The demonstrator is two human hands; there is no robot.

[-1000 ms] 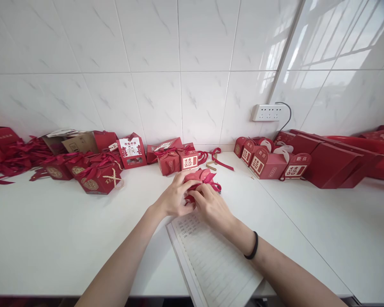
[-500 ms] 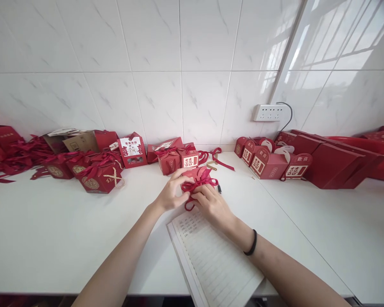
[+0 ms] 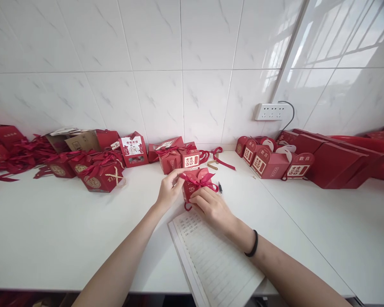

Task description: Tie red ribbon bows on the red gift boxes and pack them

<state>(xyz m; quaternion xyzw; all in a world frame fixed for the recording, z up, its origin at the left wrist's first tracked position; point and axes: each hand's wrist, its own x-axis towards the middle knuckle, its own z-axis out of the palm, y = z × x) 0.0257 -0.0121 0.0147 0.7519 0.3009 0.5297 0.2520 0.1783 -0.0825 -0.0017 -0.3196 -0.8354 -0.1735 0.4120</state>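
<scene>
white counter (image 3: 51, 230), white tiled wall (image 3: 166, 85), power strip (image 3: 269, 111)

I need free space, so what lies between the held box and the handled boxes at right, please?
Head view: a small dark pen-like item beside the box, then almost bare counter up to the handled boxes.

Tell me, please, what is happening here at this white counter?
A person holds a small red paper gift box over the white counter with both bare hands. The left hand pinches its upper left edge, beside the red ribbon bow; the right hand wraps its front. A lined white paper pad lies under the right wrist. More red gift boxes stand along the tiled wall.
</scene>
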